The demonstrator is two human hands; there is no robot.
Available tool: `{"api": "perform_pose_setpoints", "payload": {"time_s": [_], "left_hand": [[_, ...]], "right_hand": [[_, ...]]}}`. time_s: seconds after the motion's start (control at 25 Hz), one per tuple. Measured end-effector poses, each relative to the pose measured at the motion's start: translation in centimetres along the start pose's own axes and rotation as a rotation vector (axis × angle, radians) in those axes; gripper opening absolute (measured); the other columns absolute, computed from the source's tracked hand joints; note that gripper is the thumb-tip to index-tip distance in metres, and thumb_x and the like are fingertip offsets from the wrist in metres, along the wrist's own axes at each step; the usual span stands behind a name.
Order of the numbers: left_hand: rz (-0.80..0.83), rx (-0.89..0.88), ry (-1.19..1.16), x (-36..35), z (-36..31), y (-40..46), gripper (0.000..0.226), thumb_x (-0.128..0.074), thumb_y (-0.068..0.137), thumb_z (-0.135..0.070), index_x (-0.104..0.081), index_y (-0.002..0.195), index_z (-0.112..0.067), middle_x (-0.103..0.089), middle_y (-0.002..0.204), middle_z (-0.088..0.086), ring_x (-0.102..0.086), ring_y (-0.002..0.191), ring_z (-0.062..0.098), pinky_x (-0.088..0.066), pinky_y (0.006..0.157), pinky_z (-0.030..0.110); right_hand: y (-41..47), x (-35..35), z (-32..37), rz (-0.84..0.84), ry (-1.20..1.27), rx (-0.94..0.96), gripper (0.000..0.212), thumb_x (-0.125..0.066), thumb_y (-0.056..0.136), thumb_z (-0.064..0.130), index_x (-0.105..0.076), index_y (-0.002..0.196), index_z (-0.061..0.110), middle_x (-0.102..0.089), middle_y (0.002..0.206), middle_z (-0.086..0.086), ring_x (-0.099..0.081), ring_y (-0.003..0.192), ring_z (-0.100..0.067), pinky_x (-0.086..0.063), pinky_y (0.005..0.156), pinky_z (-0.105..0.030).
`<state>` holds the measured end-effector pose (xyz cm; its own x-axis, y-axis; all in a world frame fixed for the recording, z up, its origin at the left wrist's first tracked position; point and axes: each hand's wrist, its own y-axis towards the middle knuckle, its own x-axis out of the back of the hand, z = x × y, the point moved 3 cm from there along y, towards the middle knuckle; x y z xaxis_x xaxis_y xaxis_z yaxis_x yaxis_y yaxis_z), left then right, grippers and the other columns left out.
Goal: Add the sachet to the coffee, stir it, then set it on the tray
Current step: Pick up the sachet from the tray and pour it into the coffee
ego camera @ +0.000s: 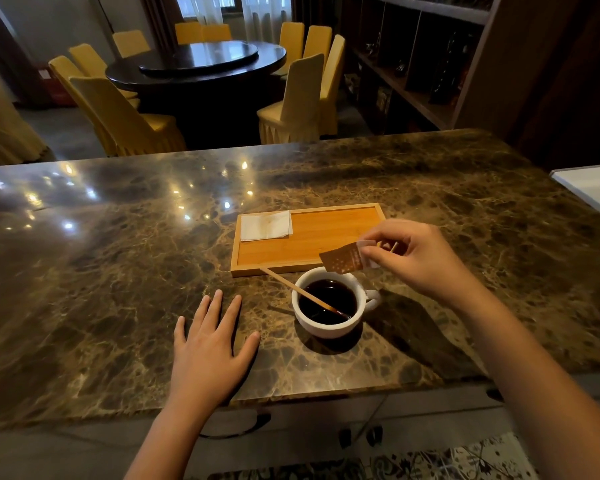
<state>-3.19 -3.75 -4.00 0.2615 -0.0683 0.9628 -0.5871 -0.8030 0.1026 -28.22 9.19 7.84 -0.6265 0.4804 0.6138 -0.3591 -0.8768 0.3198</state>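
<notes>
Head cam, R hand [417, 258] fingers pinching sachet [342, 259] over coffee cup [329, 306], L hand [210, 344] flat.

Dim, glare-spotted countertop [118, 216], warped edges

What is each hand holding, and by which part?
The right hand pinches the brown sachet by its right end, over the cup. The left hand lies flat, holding nothing.
</notes>
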Motion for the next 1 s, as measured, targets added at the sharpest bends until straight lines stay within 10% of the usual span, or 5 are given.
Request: {"api": "perform_pose_setpoints", "payload": {"time_s": [1.0], "left_hand": [[0.002, 0.001, -0.007, 0.1, -0.1, -0.1, 0.077, -0.010, 0.074, -0.071, -0.014, 0.142, -0.035, -0.010, 0.155, 0.000, 0.000, 0.141, 0.014, -0.001, 0.114, 0.050]], "right_hand": [[-0.1, -0.9, -0.8, 0.053, -0.118, 0.125, 0.011, -0.067, 0.080, 0.008, -0.072, 0.088, 0.013, -0.069, 0.084, -0.006, -0.061, 0.076, -0.017, -0.047, 0.064, -0.023]]}}
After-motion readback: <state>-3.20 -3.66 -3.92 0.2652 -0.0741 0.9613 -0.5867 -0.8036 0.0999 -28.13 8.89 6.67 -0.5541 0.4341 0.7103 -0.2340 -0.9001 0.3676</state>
